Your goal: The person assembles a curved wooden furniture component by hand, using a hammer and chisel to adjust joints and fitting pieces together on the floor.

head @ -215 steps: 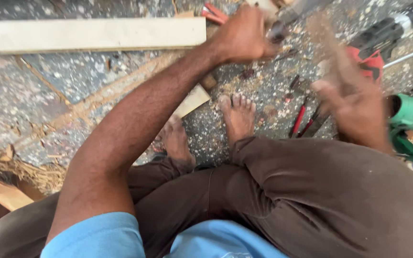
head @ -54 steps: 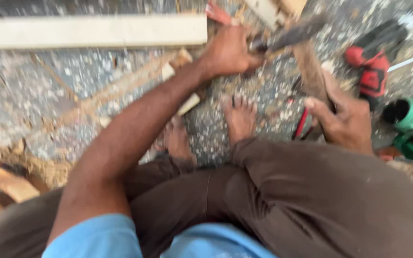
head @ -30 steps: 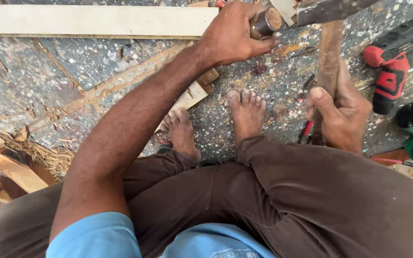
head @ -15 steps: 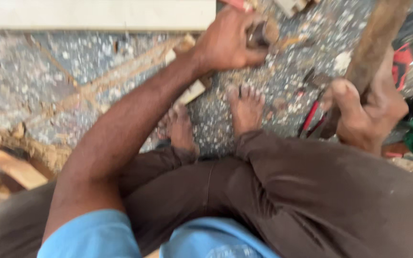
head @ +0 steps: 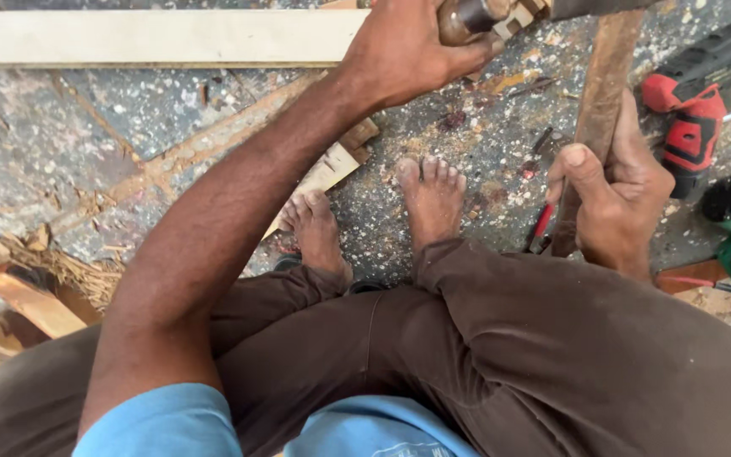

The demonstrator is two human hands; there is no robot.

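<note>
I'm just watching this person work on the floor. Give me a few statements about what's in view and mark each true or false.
1. The right hand grips a brown wooden handle. True.
2. The left hand is empty. False: it grips a round wooden tool handle with a metal ring.
3. The person wears shoes. False: both feet are bare.
4. A red and black power drill lies on the floor to the right. True.

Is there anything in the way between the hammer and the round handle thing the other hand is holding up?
Nothing visible is. The right hand grips the brown wooden hammer handle, which runs up beside the tool handle in the left hand. Only speckled floor shows between them. The hammer's head is cut off by the frame edge.
</note>
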